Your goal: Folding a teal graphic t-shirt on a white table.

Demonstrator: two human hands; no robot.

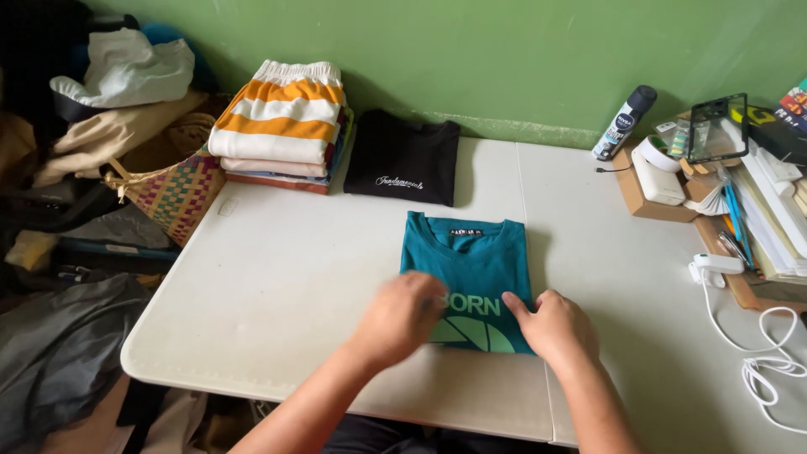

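— Teal T-shirt (471, 261), folded into a neat rectangle: where does it lie?

— Flat on the white desk (277, 286), a little right of the middle, collar toward the green wall (471, 59) and its pale green print toward the person.

— And the hands?

— Both rest on its near end. The left hand (402, 318) lies over the lower left part of the shirt, covering the start of the print; it is a bit blurred, fingers loosely curled and pointing down onto the cloth. The right hand (555, 326) sits at the lower right corner, fingers together and reaching left onto the fabric, with the palm partly over the desk beside the shirt's edge.

— Are they pinching the cloth?

— I cannot tell whether either one grips it or only presses on it; no fold of cloth shows lifted between the fingers.

— What lies beyond the shirt?

— A folded black T-shirt (403, 158) just past the collar, apart from it, near the wall. Left of that stands a stack of folded clothes (282, 126) topped by an orange and white striped piece. A woven basket (172, 189) sits beside the desk's left corner.

— On the right?

— A spray can (624, 122), a roll of tape (656, 153), papers, and a white cable (769, 357) trailing over the desk, all well apart from the hands.
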